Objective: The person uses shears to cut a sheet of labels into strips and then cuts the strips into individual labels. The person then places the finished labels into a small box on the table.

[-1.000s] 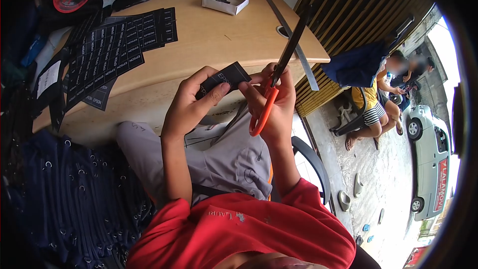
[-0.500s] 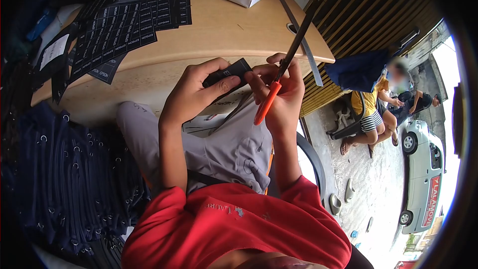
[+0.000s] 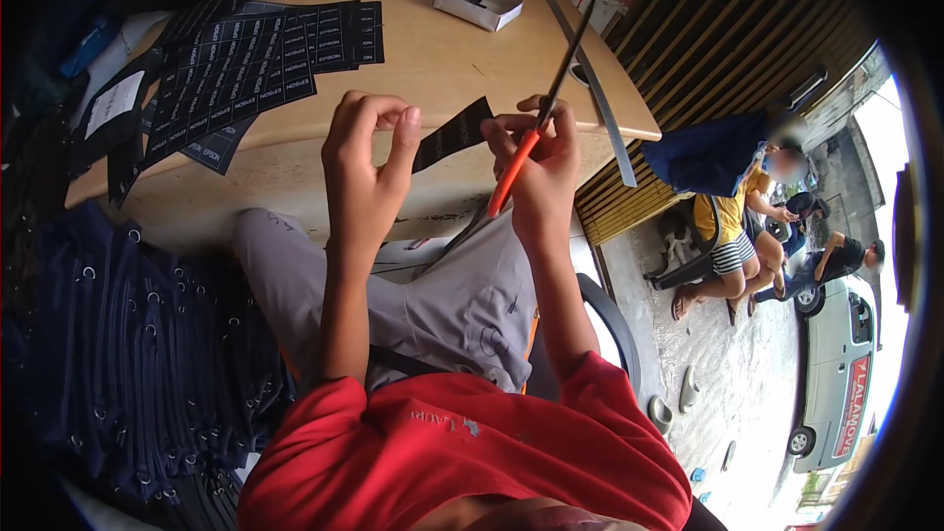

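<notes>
My left hand point(image 3: 369, 162) is raised before the table edge, thumb and fingers apart, with nothing between them. It is just left of a small black label strip point(image 3: 452, 138), not touching it. My right hand point(image 3: 541, 157) pinches the strip's right end between thumb and fingers. The same hand holds scissors with orange handles point(image 3: 512, 175), their blades pointing up and to the right. Printed black label sheets point(image 3: 236, 64) lie overlapping on the table's left part.
The wooden table point(image 3: 433, 59) bears a small white box point(image 3: 478, 6) and a metal ruler point(image 3: 602, 108). Dark straps with metal rings point(image 3: 157, 334) are piled at the lower left. Several people sit or stand outside at the right, near a van point(image 3: 834, 374).
My left hand has let go of the black strip and moved left, its fingers opening. My right hand still has the strip and scissors, slightly shifted left.
</notes>
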Demonstrator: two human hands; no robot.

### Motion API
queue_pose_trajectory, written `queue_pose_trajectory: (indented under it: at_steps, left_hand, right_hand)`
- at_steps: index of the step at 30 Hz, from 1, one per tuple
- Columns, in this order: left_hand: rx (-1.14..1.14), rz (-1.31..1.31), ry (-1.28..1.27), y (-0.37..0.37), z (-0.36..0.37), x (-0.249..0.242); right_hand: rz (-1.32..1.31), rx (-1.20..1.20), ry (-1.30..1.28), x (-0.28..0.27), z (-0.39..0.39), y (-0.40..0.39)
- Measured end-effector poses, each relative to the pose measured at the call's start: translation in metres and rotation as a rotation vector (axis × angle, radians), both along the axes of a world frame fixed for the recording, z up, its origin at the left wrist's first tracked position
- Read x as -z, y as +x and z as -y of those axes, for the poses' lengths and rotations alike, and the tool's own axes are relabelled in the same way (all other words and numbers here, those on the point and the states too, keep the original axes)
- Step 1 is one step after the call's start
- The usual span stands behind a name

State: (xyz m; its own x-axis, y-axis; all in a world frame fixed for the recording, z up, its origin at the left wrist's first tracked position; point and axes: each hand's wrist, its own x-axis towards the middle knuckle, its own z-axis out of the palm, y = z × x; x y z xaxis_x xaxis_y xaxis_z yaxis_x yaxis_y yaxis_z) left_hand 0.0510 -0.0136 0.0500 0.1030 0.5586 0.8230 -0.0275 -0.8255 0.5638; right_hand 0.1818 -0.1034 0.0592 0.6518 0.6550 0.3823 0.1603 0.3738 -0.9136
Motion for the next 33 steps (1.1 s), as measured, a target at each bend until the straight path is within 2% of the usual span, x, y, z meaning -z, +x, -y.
queue_pose_trajectory:
  at_steps: [2,4,6,8,10,12,14,15,16,18,19,22,24,26,29,33]
  left_hand:
    - [0.21,-0.067,-0.25,0.001,0.009,0.009]
    - [0.641,-0.252,-0.497,0.007,0.012,0.013]
    - [0.806,-0.374,-0.661,0.016,0.014,0.016]
    - [0.865,-0.323,-0.682,0.028,-0.006,0.046]
    - [0.992,0.047,-0.833,0.035,-0.012,0.049]
    - [0.987,0.138,-0.885,0.032,-0.012,0.048]
    - [1.011,0.35,-0.876,0.03,-0.014,0.043]
    - [0.94,0.371,-0.858,0.031,-0.017,0.045]
    - [0.939,0.364,-0.869,0.029,-0.022,0.049]
    - [0.683,0.186,-0.868,0.021,-0.032,0.054]
    - [0.601,0.234,-0.899,0.021,-0.03,0.053]
    - [0.535,0.099,-0.849,0.015,-0.033,0.052]
    - [0.512,0.13,-0.815,0.019,-0.034,0.054]
    - [0.492,0.151,-0.824,0.018,-0.035,0.055]
    - [0.477,0.14,-0.926,0.013,-0.032,0.044]
    - [0.502,0.127,-0.875,0.013,-0.037,0.049]
  right_hand:
    - [0.085,-0.029,-0.033,-0.008,-0.017,0.008]
    - [0.078,-0.058,-0.017,-0.017,-0.029,0.008]
    - [0.169,-0.053,-0.021,-0.027,-0.037,0.004]
    - [0.201,-0.062,-0.019,-0.029,-0.036,-0.003]
    - [0.072,-0.122,0.069,-0.025,-0.032,-0.012]
    - [0.05,-0.146,0.065,-0.021,-0.024,-0.017]
    - [-0.047,-0.167,0.015,-0.016,-0.017,-0.021]
    - [-0.072,-0.182,0.046,-0.009,-0.016,-0.02]
    - [-0.081,-0.177,0.041,-0.003,-0.016,-0.017]
    - [-0.054,-0.069,-0.063,0.006,-0.017,-0.011]
    - [-0.103,-0.043,-0.047,0.009,-0.018,-0.012]
    - [-0.159,-0.048,-0.06,0.024,-0.021,-0.003]
    - [-0.149,-0.023,-0.05,0.033,-0.025,-0.001]
    - [-0.011,0.089,-0.109,0.049,-0.028,0.005]
    - [0.003,0.056,-0.1,0.066,-0.024,0.0]
    - [0.11,-0.035,-0.095,0.09,-0.01,-0.016]
